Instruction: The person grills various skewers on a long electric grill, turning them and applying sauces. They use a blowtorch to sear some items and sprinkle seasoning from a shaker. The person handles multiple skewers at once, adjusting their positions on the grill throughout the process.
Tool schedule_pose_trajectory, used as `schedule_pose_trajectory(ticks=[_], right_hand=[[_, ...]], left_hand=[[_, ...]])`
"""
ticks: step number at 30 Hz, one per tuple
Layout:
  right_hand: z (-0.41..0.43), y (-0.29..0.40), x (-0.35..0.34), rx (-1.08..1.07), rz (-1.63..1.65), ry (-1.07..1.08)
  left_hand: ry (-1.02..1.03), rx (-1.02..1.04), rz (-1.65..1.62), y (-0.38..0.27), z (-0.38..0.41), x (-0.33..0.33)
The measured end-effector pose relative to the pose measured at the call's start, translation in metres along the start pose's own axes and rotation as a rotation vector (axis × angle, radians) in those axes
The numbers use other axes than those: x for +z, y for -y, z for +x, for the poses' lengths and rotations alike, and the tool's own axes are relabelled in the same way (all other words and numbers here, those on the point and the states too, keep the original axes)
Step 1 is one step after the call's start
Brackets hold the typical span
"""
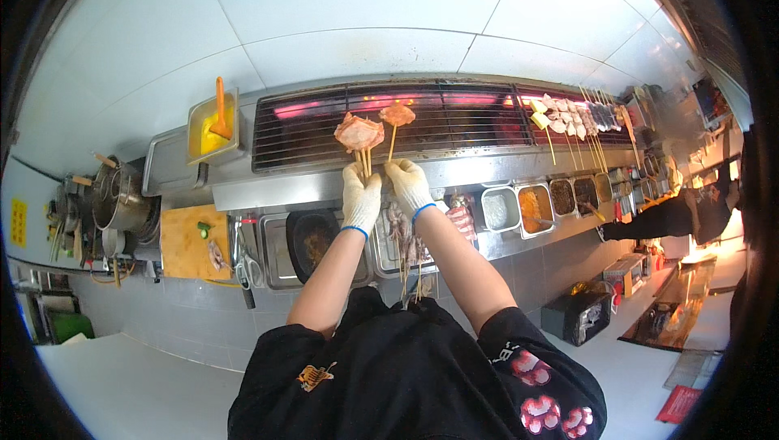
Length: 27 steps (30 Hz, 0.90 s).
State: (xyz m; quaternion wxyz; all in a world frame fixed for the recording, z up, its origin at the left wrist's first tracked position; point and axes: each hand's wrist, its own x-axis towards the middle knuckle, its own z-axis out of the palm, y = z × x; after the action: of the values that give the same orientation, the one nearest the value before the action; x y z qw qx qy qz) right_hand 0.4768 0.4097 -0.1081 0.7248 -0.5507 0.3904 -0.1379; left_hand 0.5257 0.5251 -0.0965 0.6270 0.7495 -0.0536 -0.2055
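Both my hands wear off-white knit gloves with blue cuffs. My left hand (361, 196) is closed around several bamboo skewers that carry a flat bundle of pinkish meat (359, 132). Close beside it, my right hand (409, 185) grips a bamboo skewer with a smaller reddish piece of meat (397, 114). Both pieces are held up over the left half of a long grill grate (450, 129), with pink-red heating elements glowing behind it. At the grate's right end lie skewers of yellow chunks (539, 114), pale meat (566, 116) and darker pieces.
Left of the grill stands a steel pan of yellow liquid (212, 143) with an orange brush. A cutting board (182, 239), scissors (248, 269), a black tray (307, 245) and raw skewers (398, 233) line the near counter. Seasoning tins (535, 208) stand right. Another person (681, 215) is far right.
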Motion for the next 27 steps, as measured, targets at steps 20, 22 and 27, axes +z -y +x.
schedule_pose_trajectory(ticks=[20, 22, 27], right_hand=[[-0.069, 0.045, 0.055, -0.469, -0.618, -0.052], [-0.065, 0.045, 0.076, -0.228, -0.361, 0.105], [-0.052, 0.025, 0.091, -0.098, -0.061, 0.144]], left_hand=[[0.114, -0.245, -0.516, -0.019, 0.017, -0.072], [0.171, -0.265, -0.617, -0.026, 0.013, -0.074], [0.149, -0.075, -0.4, -0.019, 0.005, -0.082]])
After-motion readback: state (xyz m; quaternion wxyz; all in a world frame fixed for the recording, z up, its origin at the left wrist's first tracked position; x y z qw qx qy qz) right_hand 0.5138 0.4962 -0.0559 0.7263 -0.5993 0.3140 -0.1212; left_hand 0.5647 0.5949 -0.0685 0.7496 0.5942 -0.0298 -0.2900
